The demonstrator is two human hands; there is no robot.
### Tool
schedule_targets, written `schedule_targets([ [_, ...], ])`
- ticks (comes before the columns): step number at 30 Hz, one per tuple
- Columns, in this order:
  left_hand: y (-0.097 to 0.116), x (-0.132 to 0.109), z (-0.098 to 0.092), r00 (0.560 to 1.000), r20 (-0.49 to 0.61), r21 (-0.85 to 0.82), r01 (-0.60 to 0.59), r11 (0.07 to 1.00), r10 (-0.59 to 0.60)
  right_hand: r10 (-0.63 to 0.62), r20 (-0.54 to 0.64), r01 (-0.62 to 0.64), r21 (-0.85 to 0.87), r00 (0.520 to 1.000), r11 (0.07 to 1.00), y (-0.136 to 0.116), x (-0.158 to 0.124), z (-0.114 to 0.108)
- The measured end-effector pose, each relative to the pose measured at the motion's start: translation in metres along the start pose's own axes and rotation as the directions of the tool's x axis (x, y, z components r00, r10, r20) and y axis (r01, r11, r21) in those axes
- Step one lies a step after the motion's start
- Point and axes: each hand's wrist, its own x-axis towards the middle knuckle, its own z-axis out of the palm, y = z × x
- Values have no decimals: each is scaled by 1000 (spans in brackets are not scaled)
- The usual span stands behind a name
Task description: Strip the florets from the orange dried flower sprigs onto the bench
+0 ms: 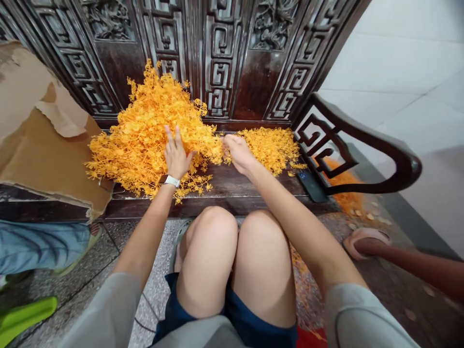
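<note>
A big heap of orange plastic sprigs (145, 130) lies on the seat of a dark carved wooden bench (232, 181). My left hand (176, 154), with a white watch on the wrist, rests flat on the heap's right side, fingers stretched out. My right hand (237, 151) is closed in a pinch at the heap's right edge, gripping an orange sprig. A smaller, flatter pile of orange pieces (270, 147) lies just right of that hand.
A torn cardboard box (43, 145) stands at the left end of the bench. A dark phone (312, 186) lies by the curved armrest (362, 145). More orange bits are scattered on the floor at right. Another person's foot in a pink slipper (364, 241) is at right, a jeans leg at left.
</note>
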Motion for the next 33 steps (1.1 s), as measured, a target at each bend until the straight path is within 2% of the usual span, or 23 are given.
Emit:
schedule_targets([
  [2,-5,5,-2,995,-63,-6,82,997,-83,35,-60,-31,66,998,997,-11,-5,-10],
  [4,-14,12,-5,992,-60,-9,111,994,-111,44,-123,-32,98,991,995,-20,-8,-20],
  [10,-36,32,-10,989,-8,33,147,989,-147,-89,-151,94,23,984,995,-42,-8,-48],
  [12,-38,34,-9,987,9,47,162,986,-163,-188,-156,186,-28,970,982,-62,-7,-71],
  [15,-37,33,-7,986,25,58,162,985,-163,-344,-147,330,-115,927,937,-99,-7,-117],
  [18,-32,33,-6,984,31,74,176,982,-178,-384,-167,364,-138,908,921,-118,-17,-148],
  [20,-24,33,-7,976,51,90,208,974,-213,-353,-210,343,-83,912,936,-114,-27,-150],
  [22,-11,32,-10,963,69,115,250,961,-259,-295,-242,305,1,924,953,-100,-36,-142],
  [24,9,27,-16,960,34,140,271,952,-278,-237,-239,254,44,942,966,-84,-42,-130],
  [26,39,16,-21,977,-11,132,214,968,-215,-210,-217,223,37,953,974,-69,-45,-120],
  [27,56,9,-23,990,4,100,138,985,-139,-203,-209,214,31,957,976,-63,-46,-116],
  [28,75,2,-23,997,71,46,31,998,-34,-199,-209,210,30,957,977,-58,-46,-112],
  [29,94,-4,-22,986,144,-28,-85,996,88,-194,-212,206,35,958,978,-54,-47,-109],
  [31,130,-13,-15,913,241,-228,-278,933,331,-169,-212,184,55,962,981,-49,-48,-101],
  [32,145,-15,-10,881,238,-322,-326,889,410,-154,-207,171,68,966,983,-48,-49,-98],
  [33,157,-14,-4,872,207,-400,-339,851,445,-140,-197,159,82,970,984,-47,-50,-95],
])
